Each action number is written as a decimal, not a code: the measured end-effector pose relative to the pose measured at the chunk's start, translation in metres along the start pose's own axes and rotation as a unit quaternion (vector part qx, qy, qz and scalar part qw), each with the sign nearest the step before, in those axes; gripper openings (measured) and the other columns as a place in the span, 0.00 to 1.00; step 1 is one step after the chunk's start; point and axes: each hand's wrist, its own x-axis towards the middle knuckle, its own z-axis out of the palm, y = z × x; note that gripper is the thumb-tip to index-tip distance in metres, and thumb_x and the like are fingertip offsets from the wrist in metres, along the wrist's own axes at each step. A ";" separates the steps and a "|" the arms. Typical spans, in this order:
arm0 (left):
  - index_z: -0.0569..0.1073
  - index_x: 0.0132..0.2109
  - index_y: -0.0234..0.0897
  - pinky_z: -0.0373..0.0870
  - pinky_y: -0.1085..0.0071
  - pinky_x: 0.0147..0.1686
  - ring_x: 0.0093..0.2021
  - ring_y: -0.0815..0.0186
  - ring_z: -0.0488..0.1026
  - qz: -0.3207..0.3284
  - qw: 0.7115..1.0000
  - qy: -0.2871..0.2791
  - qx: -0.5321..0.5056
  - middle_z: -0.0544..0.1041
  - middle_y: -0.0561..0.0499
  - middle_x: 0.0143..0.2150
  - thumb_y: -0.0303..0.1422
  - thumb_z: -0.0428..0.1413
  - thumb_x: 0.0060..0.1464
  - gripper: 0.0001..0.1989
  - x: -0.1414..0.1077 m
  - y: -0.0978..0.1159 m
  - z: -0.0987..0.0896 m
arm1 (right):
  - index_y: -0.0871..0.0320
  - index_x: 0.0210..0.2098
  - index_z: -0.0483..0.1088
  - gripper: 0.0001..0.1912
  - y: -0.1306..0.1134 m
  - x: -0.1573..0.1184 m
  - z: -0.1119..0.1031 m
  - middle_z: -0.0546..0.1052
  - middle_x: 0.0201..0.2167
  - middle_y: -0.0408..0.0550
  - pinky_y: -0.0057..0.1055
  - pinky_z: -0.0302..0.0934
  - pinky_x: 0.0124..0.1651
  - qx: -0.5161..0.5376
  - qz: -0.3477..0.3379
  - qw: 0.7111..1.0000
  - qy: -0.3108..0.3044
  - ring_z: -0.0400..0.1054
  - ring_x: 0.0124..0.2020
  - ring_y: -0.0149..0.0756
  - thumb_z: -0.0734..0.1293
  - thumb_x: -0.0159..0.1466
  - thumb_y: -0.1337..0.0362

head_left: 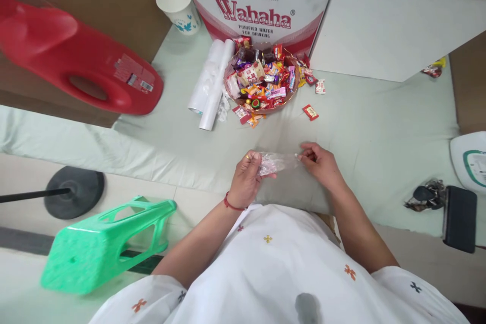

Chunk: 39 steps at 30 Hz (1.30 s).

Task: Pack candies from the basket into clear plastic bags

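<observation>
A small clear plastic bag (279, 162) with something pinkish inside is stretched between my two hands, low over the table's front edge. My left hand (247, 174), with a red cord at the wrist, is closed on the bag's left end, thumb on top. The fingertips of my right hand (318, 162) pinch its narrow right end. Beyond my hands stands a round basket (230, 92) heaped with wrapped candies (266, 77). A red candy (310, 112) lies alone on the cloth between the basket and my right hand.
White rolls (214, 86) lie left of the basket, a paper cup (178, 9) behind them. A Wahaha box (261, 5) stands at the back, a red jug (87, 66) at left. Keys (425, 195) and a black phone (460, 218) are right. A green stool (87, 248) is lower left.
</observation>
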 end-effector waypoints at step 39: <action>0.72 0.37 0.37 0.59 0.77 0.20 0.20 0.76 0.58 -0.016 0.985 -0.044 0.165 0.66 0.60 0.24 0.50 0.70 0.47 0.23 0.030 0.033 0.004 | 0.55 0.34 0.75 0.16 -0.019 -0.019 0.015 0.69 0.23 0.39 0.27 0.56 0.28 0.049 -0.021 0.985 -0.167 0.60 0.24 0.29 0.69 0.66 0.49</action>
